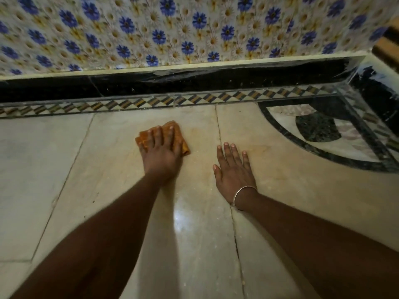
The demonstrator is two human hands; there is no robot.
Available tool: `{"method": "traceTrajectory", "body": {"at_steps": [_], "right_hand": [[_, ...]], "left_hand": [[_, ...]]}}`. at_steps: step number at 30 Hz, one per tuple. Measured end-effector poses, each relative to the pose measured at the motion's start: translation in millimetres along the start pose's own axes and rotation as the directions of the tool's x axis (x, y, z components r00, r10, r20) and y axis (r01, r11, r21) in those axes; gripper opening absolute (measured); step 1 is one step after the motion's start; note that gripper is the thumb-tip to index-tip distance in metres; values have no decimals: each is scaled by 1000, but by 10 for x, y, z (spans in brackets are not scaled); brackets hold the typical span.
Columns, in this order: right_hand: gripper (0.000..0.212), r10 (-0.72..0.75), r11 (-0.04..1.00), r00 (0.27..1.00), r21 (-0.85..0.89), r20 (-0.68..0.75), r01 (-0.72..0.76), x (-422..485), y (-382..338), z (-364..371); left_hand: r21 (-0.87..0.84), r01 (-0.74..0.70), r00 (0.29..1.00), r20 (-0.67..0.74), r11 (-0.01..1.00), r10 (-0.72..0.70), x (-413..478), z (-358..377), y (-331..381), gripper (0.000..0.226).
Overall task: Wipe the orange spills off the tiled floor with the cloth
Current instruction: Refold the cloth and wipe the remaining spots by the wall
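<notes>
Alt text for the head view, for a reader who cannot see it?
Left hand presses a folded orange cloth flat on the pale tiled floor, near a faint orange smear. Right hand, wearing a bangle, rests flat alongside.

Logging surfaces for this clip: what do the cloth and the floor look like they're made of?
Cloth: seemingly woven fabric, orange, matte, folded under the left hand. Floor: likely polished stone or marble slabs; pale, veined, thin joints, with a glossy light reflection near the arms.

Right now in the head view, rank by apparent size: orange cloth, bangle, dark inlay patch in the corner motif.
1. dark inlay patch, clearly largest.
2. orange cloth, though partly hidden under the left hand.
3. bangle on the right wrist, smallest.
</notes>
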State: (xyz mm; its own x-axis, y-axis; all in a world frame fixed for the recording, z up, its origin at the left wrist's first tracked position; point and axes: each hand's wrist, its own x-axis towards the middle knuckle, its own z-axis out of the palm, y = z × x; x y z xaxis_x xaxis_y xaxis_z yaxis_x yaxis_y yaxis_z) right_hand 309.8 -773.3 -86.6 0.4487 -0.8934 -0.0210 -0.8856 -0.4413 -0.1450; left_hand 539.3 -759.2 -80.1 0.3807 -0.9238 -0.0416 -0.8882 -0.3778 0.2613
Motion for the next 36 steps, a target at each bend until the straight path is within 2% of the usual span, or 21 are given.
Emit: {"method": "traceTrajectory", "body": {"at_steps": [3, 5, 7, 9, 11, 13, 17, 23, 25, 27, 29, 31, 33, 36], "right_hand": [[68, 23, 1000, 1000, 8, 21, -23, -55, -29, -22], [69, 33, 999, 999, 13, 18, -33, -79, -58, -30], [71, -20, 1000, 1000, 6, 22, 20, -72, -152, -31], [73, -86, 996, 996, 19, 22, 85, -41, -281, -5], [70, -83, 996, 996, 35, 15, 83, -4, -377, 36], [69, -66, 997, 998, 26, 0, 66, -14, -412, 80], [66, -77, 996, 995, 52, 71, 73, -5, -363, 14], [66, -72, 995, 959, 82, 273, 51, -91, -340, -234], [68, -88, 994, 940, 95, 329, 60, -156, -375, -300], [70, -132, 990, 920, 94, 370, 104, -221, -463, -392], [70, -177, 984, 902, 79, 393, 159, -293, -565, -493], [71, -205, 979, 880, 83, 429, 187, -329, -645, -561], [72, -228, 974, 867, 100, 444, 205, -363, -691, -644], [76, -241, 970, 862, 87, 446, 226, -385, -675, -702]], "left_hand": [[-35, 143, 989, -30, 989, -144, -516, 24, 105, 66], [-9, 187, 982, -27, 982, -187, -780, 85, 381, 66], [18, 139, 990, -32, 990, -138, -808, 136, 574, 66], [47, 27, 999, -27, 999, -25, -640, 104, 551, 66], [61, -72, 997, -2, 996, 72, -419, 53, 360, 67], [48, -90, 996, 27, 995, 89, -241, -5, 119, 67], [32, -6, 999, 34, 999, 5, -132, -159, -330, 66], [61, 177, 983, 45, 982, -180, -789, -273, -482, 67], [41, 206, 974, 91, 978, -209, -1032, -305, -344, 76], [17, 231, 960, 159, 973, -231, -1269, -361, -187, 98], [69, 219, 943, 242, 973, -229, -1442, -407, -48, 116], [119, 198, 929, 293, 973, -225, -1525, -452, 24, 120], [189, 147, 959, 215, 971, -187, -1582, -529, 45, 107], [289, 74, 987, 119, 954, -112, -1615, -532, 107, 60]]}}
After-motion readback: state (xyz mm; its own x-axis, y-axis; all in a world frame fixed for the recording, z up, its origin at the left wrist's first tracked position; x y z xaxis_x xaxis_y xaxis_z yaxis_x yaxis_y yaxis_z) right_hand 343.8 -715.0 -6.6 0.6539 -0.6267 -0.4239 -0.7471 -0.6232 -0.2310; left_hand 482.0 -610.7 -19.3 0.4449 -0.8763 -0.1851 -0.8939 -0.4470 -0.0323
